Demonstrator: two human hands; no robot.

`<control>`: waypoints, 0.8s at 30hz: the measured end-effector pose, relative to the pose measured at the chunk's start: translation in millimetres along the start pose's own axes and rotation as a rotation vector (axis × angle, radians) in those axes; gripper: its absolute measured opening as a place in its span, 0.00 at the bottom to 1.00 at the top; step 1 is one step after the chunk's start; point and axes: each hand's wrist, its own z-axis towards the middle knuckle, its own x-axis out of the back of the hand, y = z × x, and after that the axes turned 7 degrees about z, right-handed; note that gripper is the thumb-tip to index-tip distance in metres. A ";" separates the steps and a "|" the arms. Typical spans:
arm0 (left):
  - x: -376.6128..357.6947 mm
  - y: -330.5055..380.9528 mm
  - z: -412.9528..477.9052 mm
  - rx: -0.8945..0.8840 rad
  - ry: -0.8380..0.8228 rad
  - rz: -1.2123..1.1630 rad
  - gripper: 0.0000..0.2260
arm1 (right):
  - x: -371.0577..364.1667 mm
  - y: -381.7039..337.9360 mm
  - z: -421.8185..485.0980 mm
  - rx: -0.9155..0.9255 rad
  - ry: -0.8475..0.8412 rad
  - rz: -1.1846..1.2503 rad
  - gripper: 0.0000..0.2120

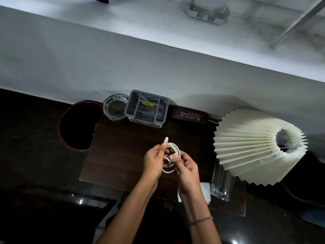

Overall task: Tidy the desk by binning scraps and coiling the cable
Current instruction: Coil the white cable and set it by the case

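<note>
A white cable (173,152) is wound into a small coil and held above the dark wooden desk (123,147). My left hand (154,161) grips the coil's left side, with one white plug sticking up past the fingertips. My right hand (186,166) pinches the coil's right side near the other plug end. A dark round bin (77,125) with a maroon rim stands on the floor to the left of the desk. A white paper scrap (205,191) lies at the desk's front edge, partly hidden under my right wrist.
Along the wall stand a glass ashtray (115,107), a grey compartment organiser (146,109) and a maroon spectacle case (190,115). A pleated cream lampshade (255,147) fills the desk's right side, with a clear drinking glass (221,182) in front of it.
</note>
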 end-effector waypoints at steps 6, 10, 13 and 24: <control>-1.3 4.3 0.8 0.102 -0.007 -0.210 0.15 | -2.5 -0.9 -4.7 0.308 0.030 -0.372 0.12; -1.2 3.4 3.4 0.099 0.067 -0.186 0.17 | -2.0 -1.4 -8.4 0.427 -0.005 -0.470 0.10; -1.6 4.0 5.5 0.125 0.105 -0.197 0.17 | 3.3 -2.1 -4.9 0.450 -0.056 -0.521 0.08; -5.6 9.6 -4.6 0.050 0.146 0.225 0.18 | 10.5 -11.9 -2.4 0.618 0.120 -0.436 0.06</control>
